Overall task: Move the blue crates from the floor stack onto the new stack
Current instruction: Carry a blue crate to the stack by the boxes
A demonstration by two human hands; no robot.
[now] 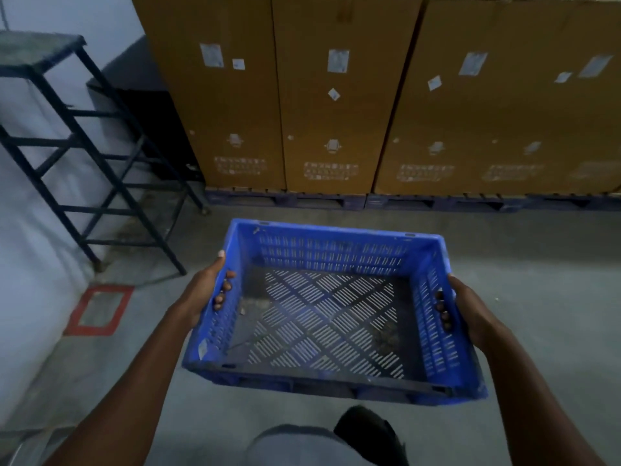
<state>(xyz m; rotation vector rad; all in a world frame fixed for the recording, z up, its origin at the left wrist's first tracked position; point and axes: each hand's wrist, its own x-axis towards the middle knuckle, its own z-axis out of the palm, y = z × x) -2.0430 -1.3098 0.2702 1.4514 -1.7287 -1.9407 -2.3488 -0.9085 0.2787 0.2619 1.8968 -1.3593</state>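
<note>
1. Both hands are gripping one blue crate [331, 311] by its short ends: the left hand [205, 290] is hooking its fingers [224, 284] through the handle slot on that side, and the right hand [470, 309] is doing the same on the other side.
2. The crate is hanging in the air in front of the person, above the grey floor [537, 264], empty except for some dirt on its slotted bottom.
3. Progress-wise I'd say this one is mid-carry, not placed yet. How many are done or left, no idea.
4. Neither the floor stack nor the new stack is showing anywhere, just cardboard boxes [336, 95] on pallets [289, 200] and a metal stand [67, 136] at left.
5. Everything's looking dim and a bit smeared, so box labels are unreadable.
</note>
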